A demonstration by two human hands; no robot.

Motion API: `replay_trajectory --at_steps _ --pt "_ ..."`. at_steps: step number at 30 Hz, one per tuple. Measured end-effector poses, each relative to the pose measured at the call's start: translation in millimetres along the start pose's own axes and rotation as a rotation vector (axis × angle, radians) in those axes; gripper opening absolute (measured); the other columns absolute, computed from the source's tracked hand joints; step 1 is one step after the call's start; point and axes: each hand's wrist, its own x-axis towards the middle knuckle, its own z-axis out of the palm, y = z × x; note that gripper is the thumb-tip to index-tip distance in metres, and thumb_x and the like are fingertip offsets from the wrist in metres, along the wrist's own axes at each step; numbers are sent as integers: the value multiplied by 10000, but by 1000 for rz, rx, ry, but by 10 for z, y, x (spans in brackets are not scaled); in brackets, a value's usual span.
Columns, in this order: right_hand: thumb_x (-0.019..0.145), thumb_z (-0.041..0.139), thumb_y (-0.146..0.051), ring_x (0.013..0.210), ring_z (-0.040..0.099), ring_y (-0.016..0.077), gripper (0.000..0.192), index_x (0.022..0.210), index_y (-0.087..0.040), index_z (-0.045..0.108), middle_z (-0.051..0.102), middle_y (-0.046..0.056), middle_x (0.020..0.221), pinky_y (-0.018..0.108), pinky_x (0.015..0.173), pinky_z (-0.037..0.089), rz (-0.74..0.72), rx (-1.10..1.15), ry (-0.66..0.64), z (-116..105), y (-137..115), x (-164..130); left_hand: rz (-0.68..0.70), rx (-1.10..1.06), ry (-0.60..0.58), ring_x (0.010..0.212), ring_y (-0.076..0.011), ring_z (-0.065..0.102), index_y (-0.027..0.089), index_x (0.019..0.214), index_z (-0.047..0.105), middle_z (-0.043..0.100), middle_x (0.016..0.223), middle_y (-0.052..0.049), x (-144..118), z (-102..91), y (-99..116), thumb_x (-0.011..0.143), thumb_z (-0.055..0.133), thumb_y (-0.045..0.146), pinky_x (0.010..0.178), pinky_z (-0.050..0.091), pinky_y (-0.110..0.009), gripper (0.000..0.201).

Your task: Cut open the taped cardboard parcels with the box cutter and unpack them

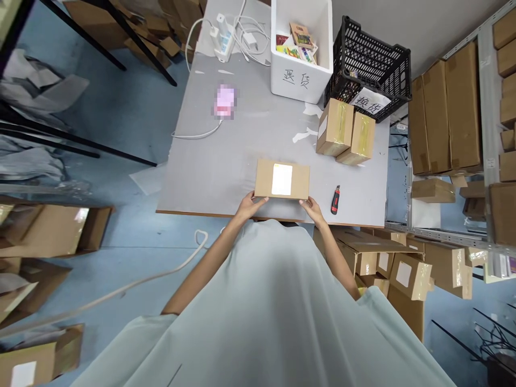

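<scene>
A brown cardboard box (264, 178) with a white label (281, 179) lies near the front edge of the grey table (226, 166). My left hand (250, 205) grips its near left corner, thumb along the front side and the other fingers hidden beneath. At the near right corner my right hand (312, 208) holds it the same way. To the right of the box, apart from my hand, lies a red and black box cutter (335, 200).
Two taped cartons (334, 129) stand at the table's right, before a black crate (373, 59). A white bin (300, 80) holds small colourful packs. A blurred pink device (224, 101) with a cable, a power strip (223, 43) and paper scraps (304, 134) lie about. Shelves (486, 97) stand right.
</scene>
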Motion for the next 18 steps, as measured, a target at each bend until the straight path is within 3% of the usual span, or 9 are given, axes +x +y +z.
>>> replay_trajectory --at_steps 3,8,11,14,18 --pt "787 967 -698 1636 586 402 868 1478 -217 756 721 179 1632 619 1351 492 73 20 -19 45 30 -43 -25 1 10 1407 -423 752 180 1403 732 745 1564 -210 -26 -9 -30 667 1048 427 1222 605 -556 839" --pt "788 938 -720 1617 603 415 822 1410 -204 792 736 188 1603 622 1348 499 62 44 -4 58 -42 -64 -29 29 88 1416 -407 740 163 1373 758 795 1453 -192 -51 -43 5 708 1004 359 1248 586 -567 736" --pt "816 904 -747 1543 657 412 827 1423 -198 789 761 191 1543 626 1328 522 -28 35 22 15 -134 -90 69 40 178 1399 -360 745 138 1361 779 782 1447 -189 -90 -70 96 817 907 321 1224 614 -503 588" --pt "870 856 -758 1421 722 385 833 1475 -191 774 744 196 1496 571 1272 581 -121 -1 71 -44 -284 -88 235 69 277 1229 -299 804 131 1353 802 771 1414 -167 -110 -107 240 916 816 318 1170 647 -454 475" --pt "966 761 -699 1222 778 337 696 1441 -191 802 763 163 1321 508 1171 633 -192 -110 118 -88 -506 -6 330 174 326 1112 -271 805 152 1354 821 778 1305 -132 -54 -171 420 979 767 353 1119 659 -428 430"
